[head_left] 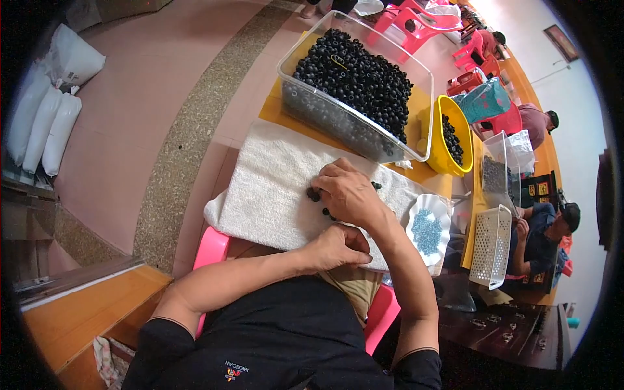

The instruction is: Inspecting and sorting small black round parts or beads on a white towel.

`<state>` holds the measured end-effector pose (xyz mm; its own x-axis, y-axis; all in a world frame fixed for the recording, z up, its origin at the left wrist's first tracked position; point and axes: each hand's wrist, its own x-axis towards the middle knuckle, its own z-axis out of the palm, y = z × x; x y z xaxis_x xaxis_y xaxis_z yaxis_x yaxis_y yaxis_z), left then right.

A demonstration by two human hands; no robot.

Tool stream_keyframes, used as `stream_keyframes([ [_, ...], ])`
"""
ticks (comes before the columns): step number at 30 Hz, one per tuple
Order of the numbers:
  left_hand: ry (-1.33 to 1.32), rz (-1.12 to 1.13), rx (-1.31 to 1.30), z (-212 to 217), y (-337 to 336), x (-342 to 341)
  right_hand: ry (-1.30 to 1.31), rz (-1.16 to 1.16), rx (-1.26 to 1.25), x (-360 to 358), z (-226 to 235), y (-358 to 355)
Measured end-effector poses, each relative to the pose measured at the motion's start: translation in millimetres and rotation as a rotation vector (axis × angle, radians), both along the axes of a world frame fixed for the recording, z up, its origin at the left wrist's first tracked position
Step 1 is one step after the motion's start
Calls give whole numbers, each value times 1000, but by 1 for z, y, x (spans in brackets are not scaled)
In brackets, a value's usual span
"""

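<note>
On a white towel (pixel 273 188) lie several small black round pieces (pixel 327 212) that look like caps or beads. My right hand (pixel 351 192) reaches over them palm down, its fingers bent and its fingertips closed at the dark pieces by the towel's middle; the palm side is hidden. Closer to my body, my left hand (pixel 341 247) is at the towel's near edge, thumb and fingers pinched together. Whatever sits in that pinch is too small to make out. To the right stands a white scalloped dish (pixel 444 224) with light-blue small beads (pixel 426 233).
Beyond the towel stands a clear plastic bin (pixel 338 110) full of black pieces, beside a yellow basin (pixel 465 153) holding more. A white perforated basket (pixel 491 247) is at the right, near a seated person (pixel 546 237). White sacks (pixel 55 123) lie at the far left.
</note>
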<state>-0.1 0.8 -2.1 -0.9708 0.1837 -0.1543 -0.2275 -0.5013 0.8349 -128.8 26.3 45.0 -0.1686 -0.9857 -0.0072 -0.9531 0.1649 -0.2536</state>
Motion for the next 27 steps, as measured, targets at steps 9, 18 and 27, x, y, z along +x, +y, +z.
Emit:
stream_keyframes([
  [9, -24, -5, -36, -3, 1, 0, 59, 11, 11, 0, -8, 10],
  [18, -6, 3, -2, -3, 1, 0, -179, -86, -418, -4, 1, 44],
  [27, 32, 31, 8, -5, 2, -1, -330, -488, -476, 9, 4, 92],
])
